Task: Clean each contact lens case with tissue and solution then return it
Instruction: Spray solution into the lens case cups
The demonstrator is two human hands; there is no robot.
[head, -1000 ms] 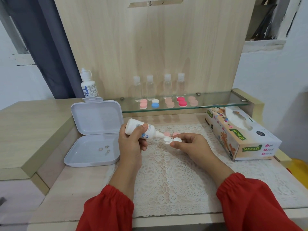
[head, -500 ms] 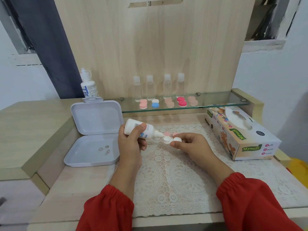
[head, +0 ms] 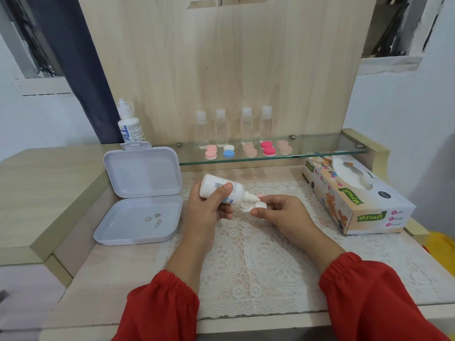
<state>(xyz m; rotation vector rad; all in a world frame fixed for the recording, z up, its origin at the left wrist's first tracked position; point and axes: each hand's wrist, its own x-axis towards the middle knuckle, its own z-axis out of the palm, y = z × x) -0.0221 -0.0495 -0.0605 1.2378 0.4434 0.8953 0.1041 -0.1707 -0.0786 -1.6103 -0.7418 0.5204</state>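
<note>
- Step in hand: dosing solution into the case; wiping with tissue looks not yet done.
- Left hand point(head: 209, 207) grips the solution bottle point(head: 221, 189), fingers and thumb curled round it, bottle tipped with its nozzle down at the open lens case point(head: 253, 207).
- Right hand point(head: 280, 212) pinches that white case between thumb and fingers, above the lace mat point(head: 246, 254), just in front of the nozzle.
- Next move likely calls for setting the bottle down and pulling a sheet from the tissue box point(head: 354, 195) on the right, keeping the case level so the liquid stays in.
- Open white box point(head: 140, 195) at left holds a few small bits, too small to identify.
- Far: other cases on the glass shelf point(head: 320, 150), pink, blue and red; four clear bottles behind.
- Hidden: whether liquid is dropping cannot be told; the case's caps are mostly behind the hands, only a pink sliver shows.
</note>
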